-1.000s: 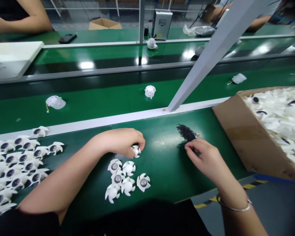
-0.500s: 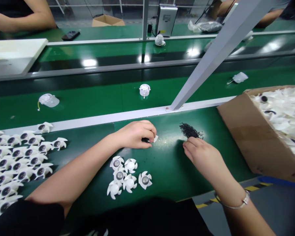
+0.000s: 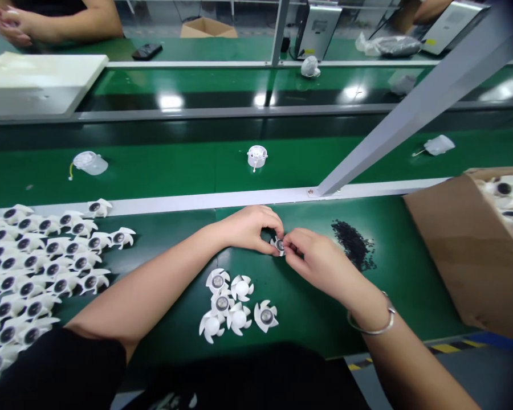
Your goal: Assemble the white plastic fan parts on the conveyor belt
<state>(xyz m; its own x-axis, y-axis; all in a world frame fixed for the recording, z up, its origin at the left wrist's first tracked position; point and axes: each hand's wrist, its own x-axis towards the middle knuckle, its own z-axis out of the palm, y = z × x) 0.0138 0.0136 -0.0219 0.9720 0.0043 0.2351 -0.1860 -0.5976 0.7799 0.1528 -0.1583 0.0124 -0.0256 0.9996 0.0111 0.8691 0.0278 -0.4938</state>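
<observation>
My left hand (image 3: 256,229) grips a small white fan impeller (image 3: 277,245) by its edge, thumb and fingers closed around it over the green bench. Against the impeller's right side, my right hand (image 3: 310,253) is pinched at its centre; whatever sits between those fingertips is too small to make out. To the right lies a pile of tiny black parts (image 3: 354,244). Below my left hand is a loose group of white impellers (image 3: 239,286), some hub-up and some showing their round metal-looking centres. A single impeller (image 3: 265,316) rests beside that group.
Rows of impellers (image 3: 51,247) cover the bench at left. A cardboard box (image 3: 448,239) of white parts stands at right. A slanted metal post (image 3: 393,119) rises from the rail. White housings (image 3: 257,156) sit on the green belt beyond. Another person's hands (image 3: 12,25) show at far left.
My right hand has moved left from the black pile to the impeller in my left hand. The view has shifted slightly, and the impeller's centre now shows.
</observation>
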